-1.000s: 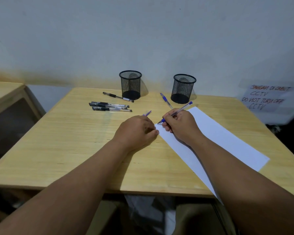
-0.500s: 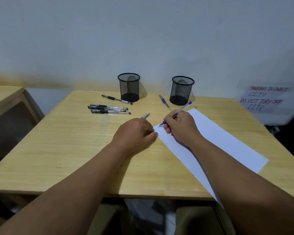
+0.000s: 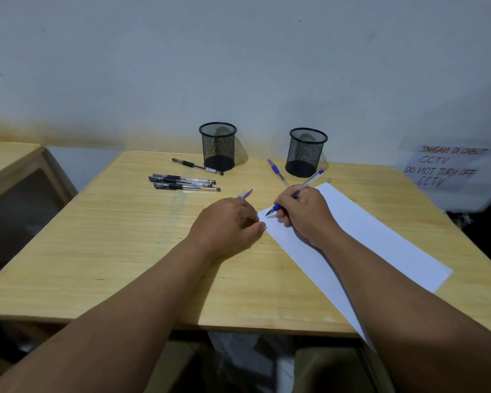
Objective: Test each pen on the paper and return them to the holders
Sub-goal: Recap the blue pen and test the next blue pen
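Observation:
My right hand (image 3: 304, 214) grips a blue pen (image 3: 311, 180) with its tip on the near-left corner of a white sheet of paper (image 3: 380, 239), where a small scribble shows. My left hand (image 3: 227, 222) rests on the table with its fingers curled, thumb at the paper's corner, and a blue pen cap (image 3: 245, 193) pokes out past its fingers. Another blue pen (image 3: 277, 171) lies behind my right hand. Several black pens (image 3: 182, 181) lie at the left. Two black mesh holders, the left holder (image 3: 218, 146) and the right holder (image 3: 306, 151), stand empty at the back.
The wooden table (image 3: 111, 236) stands against a pale wall. A handwritten CCTV notice (image 3: 445, 165) hangs at the right. Another wooden table (image 3: 6, 163) stands at the far left.
My right hand has moved the pen tip slightly on the paper's corner, and a small ink mark now shows there. My left hand has stayed in place.

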